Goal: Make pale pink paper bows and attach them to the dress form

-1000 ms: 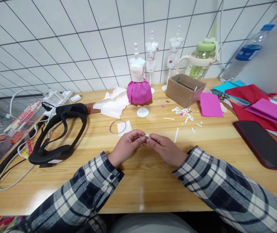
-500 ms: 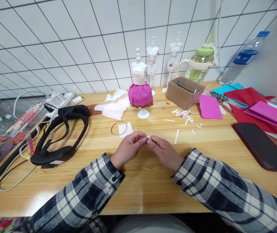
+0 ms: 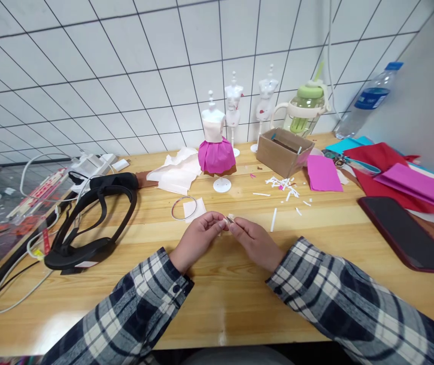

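Observation:
My left hand (image 3: 198, 239) and my right hand (image 3: 257, 242) meet above the middle of the table, fingertips almost touching. Between them shows a small pale scrap (image 3: 231, 217), probably paper, pinched at the left fingertips. A small dark pointed metal tip (image 3: 229, 220) sticks out from my right fingers; the rest of it is hidden, so its kind is unclear. Behind the hands lie a thin ring (image 3: 172, 209) and a pale paper square (image 3: 195, 210). Farther back stands a small white dress form (image 3: 213, 121) in a pale top and a pink pleated skirt (image 3: 217, 156).
Two more dress forms (image 3: 233, 109) stand by the wall. At the right are a cardboard box (image 3: 283, 152), white paper strips (image 3: 283, 185), pink paper (image 3: 323, 173), a phone (image 3: 406, 233) and a bottle (image 3: 368, 101). A black headset (image 3: 87, 228) and cables lie left.
The camera view has tilted slightly, so the scene sits lower. The pale scrap and a dark metal tip now show more plainly between my fingertips. Both hands stay close together.

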Available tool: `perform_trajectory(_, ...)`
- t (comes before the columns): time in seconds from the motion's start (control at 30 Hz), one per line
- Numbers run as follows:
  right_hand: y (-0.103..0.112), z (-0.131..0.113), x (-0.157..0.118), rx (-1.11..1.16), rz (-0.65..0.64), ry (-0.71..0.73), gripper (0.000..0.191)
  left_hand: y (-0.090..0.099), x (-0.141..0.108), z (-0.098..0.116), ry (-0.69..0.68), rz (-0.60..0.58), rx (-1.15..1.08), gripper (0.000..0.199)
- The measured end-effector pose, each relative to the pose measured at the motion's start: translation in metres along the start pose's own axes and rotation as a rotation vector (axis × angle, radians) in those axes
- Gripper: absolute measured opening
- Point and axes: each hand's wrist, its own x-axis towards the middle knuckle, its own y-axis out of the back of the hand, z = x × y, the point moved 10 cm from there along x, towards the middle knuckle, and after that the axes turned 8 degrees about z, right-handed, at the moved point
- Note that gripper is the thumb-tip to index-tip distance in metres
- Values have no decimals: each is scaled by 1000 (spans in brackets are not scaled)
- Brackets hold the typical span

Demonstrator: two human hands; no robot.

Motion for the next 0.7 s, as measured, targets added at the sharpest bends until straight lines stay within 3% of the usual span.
perform_trajectory(0.17,33,4,11,-537,36,74,21,3,2,1,-13,16,-35,38)
perform_trajectory(0.3,53,13,19,-824,70,117,13,6,1,3,-37,40,2,39)
perform_trajectory(0.47,52,19,20,-881,50,132,13,5,1,2,-29,31,14,40)
perform_trajectory(0.63,62,3,17,-798,237,206,58,4,1,0,9,17,-28,44)
perform_trajectory(0.7,61,-2,16,-726,255,234,56,3,0,-3,28,1,-36,47)
